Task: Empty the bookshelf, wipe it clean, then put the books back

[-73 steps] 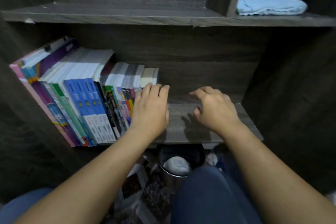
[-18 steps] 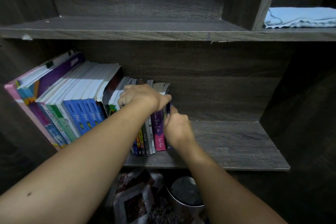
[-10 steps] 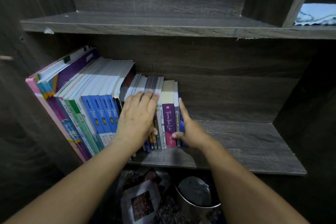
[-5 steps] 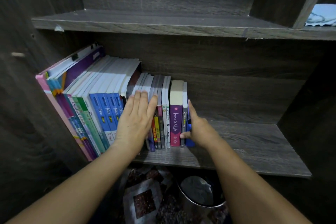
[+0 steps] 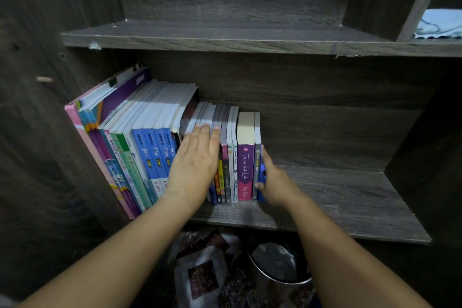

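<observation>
Our row of colourful upright paperbacks (image 5: 243, 170) now stands squared on the dark wood-grain shelf (image 5: 337, 197), longer than seconds ago. Our left hand (image 5: 193, 167), earlier curled over the tops, lies flat on the spines; our right hand (image 5: 273, 182) presses straight-fingered against the row's end. Restocking looks nearly done.

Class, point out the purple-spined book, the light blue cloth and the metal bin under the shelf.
purple-spined book (image 5: 244, 170), head view, middle of its spine.
light blue cloth (image 5: 440, 24), head view, its folded top surface.
metal bin (image 5: 271, 287), head view, outer wall just below the rim.
</observation>
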A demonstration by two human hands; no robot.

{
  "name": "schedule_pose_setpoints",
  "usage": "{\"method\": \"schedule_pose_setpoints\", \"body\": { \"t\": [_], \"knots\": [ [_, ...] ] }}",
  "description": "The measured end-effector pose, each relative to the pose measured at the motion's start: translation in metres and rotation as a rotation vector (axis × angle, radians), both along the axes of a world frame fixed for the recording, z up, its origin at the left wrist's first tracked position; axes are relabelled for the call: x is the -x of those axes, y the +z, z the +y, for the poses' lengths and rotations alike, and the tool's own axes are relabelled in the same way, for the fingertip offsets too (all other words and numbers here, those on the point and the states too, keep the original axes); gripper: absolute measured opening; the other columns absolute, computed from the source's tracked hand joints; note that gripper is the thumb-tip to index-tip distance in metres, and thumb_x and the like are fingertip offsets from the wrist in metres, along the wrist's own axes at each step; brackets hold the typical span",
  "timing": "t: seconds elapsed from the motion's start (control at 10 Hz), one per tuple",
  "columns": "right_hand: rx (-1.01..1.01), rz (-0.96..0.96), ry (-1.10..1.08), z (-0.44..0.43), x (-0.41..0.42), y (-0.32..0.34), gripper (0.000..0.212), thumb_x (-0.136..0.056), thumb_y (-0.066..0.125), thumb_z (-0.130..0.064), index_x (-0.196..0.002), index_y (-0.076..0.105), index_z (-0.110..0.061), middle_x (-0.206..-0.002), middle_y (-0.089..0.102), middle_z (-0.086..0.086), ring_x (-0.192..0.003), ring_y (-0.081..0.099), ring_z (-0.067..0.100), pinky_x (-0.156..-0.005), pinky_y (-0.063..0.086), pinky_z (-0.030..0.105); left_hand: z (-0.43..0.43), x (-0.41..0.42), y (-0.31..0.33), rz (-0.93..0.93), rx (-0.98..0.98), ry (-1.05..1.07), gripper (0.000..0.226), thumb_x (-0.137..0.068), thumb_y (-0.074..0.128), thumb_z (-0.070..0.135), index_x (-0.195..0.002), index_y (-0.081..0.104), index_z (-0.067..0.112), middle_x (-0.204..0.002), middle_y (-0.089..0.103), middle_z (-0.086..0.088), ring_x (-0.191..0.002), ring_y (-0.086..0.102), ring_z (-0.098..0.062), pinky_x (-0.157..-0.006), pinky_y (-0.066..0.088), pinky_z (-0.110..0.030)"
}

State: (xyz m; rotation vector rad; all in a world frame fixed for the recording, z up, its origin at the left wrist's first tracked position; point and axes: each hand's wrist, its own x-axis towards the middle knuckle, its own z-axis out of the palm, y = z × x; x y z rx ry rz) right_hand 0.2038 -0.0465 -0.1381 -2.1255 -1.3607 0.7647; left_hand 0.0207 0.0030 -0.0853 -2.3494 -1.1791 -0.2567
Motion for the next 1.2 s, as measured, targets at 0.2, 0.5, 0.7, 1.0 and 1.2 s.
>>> {"method": "schedule_pose_setpoints", "body": {
  "t": [0.2, 0.5, 0.7, 1.0, 1.2],
  "knots": [
    [-0.061, 0.172, -0.021, 0.004, 0.006, -0.008, 0.098, -0.097, 0.050, -0.003, -0.144, -0.018, -0.055, -0.107, 0.055, -0.001, -0.072, 0.049, -0.003, -0.047, 0.038, 0.008, -0.004, 0.000, 0.000, -0.018, 0.025, -0.012, 0.096, -0.081, 0.067, 0.006, -0.150, 0.001, 0.000, -0.156, 0.014, -0.022, -0.146, 0.010, -0.034, -0.121, 0.008, -0.042],
    [-0.024, 0.033, -0.052, -0.009, 0.018, 0.005, 0.095, -0.095, 0.055, -0.014, -0.149, -0.015, -0.046, -0.126, 0.059, 0.015, -0.100, 0.059, 0.023, -0.091, 0.047, 0.037, -0.002, 0.004, -0.014, -0.140, -0.024, -0.086, 0.105, -0.066, 0.077, -0.001, -0.148, 0.013, -0.004, -0.152, 0.026, -0.024, -0.144, 0.022, -0.035, -0.118, 0.018, -0.045],
    [-0.332, -0.251, -0.009, -0.024, 0.025, 0.028, 0.096, -0.090, 0.066, -0.018, -0.154, -0.003, -0.036, -0.158, 0.026, 0.003, -0.132, 0.045, 0.027, -0.105, 0.043, 0.046, -0.014, 0.009, -0.015, -0.079, 0.015, -0.093, 0.109, -0.082, 0.058, 0.058, -0.151, -0.005, 0.002, -0.159, 0.002, -0.020, -0.148, 0.000, -0.031, -0.117, -0.001, -0.042],
    [-0.279, -0.361, 0.121, -0.024, 0.018, 0.044, 0.097, -0.087, 0.068, -0.007, -0.155, 0.005, -0.032, -0.160, 0.021, 0.006, -0.135, 0.043, 0.029, -0.108, 0.040, 0.044, 0.005, -0.005, -0.008, -0.254, 0.039, -0.142, 0.088, -0.066, 0.086, 0.030, -0.139, 0.044, 0.002, -0.137, 0.053, -0.015, -0.131, 0.046, -0.031, -0.114, 0.023, -0.041],
    [-0.204, -0.407, 0.099, -0.050, 0.017, 0.058, 0.094, -0.089, 0.067, -0.015, -0.155, 0.002, -0.031, -0.161, 0.017, 0.001, -0.131, 0.047, 0.027, -0.103, 0.045, 0.043, -0.015, 0.008, -0.010, -0.265, 0.059, -0.104, 0.089, -0.086, 0.067, 0.037, -0.151, 0.017, 0.002, -0.155, 0.026, -0.017, -0.146, 0.017, -0.029, -0.119, 0.007, -0.040]
  ]
}}
